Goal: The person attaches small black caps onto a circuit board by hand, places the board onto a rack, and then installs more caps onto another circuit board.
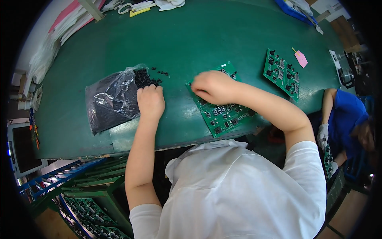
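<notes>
Head view is looking down on a green counter point(191, 36), where the left hand point(151, 100) is resting curled at the open mouth of a clear plastic bag point(111, 98) full of small black parts point(144, 77); its fingers are tucked under, so I cannot tell whether they are pinching anything; a few black parts are lying loose on the counter just beyond the bag's mouth. The right hand point(213, 86) is pressing down, fingers bent together, on the far end of a green circuit board point(223, 112); whether it is pinching a part is hidden. The board is lying flat near the counter's front edge, its long axis running diagonally from far-left to near-right, its near corner reaching the edge. A second circuit board point(281, 74) is lying well apart to the right, tilted likewise, with a pink slip point(301, 59) just beyond it. At the right rim, another person in blue point(345, 115) is wearing a white glove point(322, 134).
</notes>
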Motion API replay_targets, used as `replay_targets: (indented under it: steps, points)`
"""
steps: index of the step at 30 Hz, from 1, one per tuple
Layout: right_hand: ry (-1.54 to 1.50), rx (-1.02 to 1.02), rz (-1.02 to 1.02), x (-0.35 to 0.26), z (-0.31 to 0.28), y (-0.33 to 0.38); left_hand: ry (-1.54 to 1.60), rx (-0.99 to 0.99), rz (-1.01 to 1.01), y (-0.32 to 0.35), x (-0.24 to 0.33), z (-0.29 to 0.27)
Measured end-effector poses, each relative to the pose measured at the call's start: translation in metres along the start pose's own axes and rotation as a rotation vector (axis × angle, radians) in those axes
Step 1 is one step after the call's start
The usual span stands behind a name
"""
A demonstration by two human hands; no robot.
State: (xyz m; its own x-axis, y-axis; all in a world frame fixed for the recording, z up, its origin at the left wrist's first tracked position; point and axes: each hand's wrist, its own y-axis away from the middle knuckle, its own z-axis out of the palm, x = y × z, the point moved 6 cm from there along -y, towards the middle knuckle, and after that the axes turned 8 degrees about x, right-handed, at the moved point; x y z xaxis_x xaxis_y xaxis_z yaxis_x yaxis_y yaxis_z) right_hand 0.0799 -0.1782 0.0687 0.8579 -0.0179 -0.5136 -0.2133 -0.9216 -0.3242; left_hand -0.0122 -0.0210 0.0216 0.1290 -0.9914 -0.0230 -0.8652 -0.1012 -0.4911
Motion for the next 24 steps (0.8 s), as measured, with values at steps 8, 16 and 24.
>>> replay_targets:
  steps: [8,16,24]
  points:
    - [0.129,-0.033,-0.11,-0.036,-0.004,0.097,0.033,-0.052,0.094,0.007,0.005,0.006]
    - [0.28,-0.078,-0.18,-0.036,0.023,0.085,0.418,0.097,-0.167,0.022,0.018,-0.014]
    - [0.217,-0.089,-0.278,-0.03,0.022,0.078,1.003,-0.012,-0.121,0.037,0.124,-0.05]
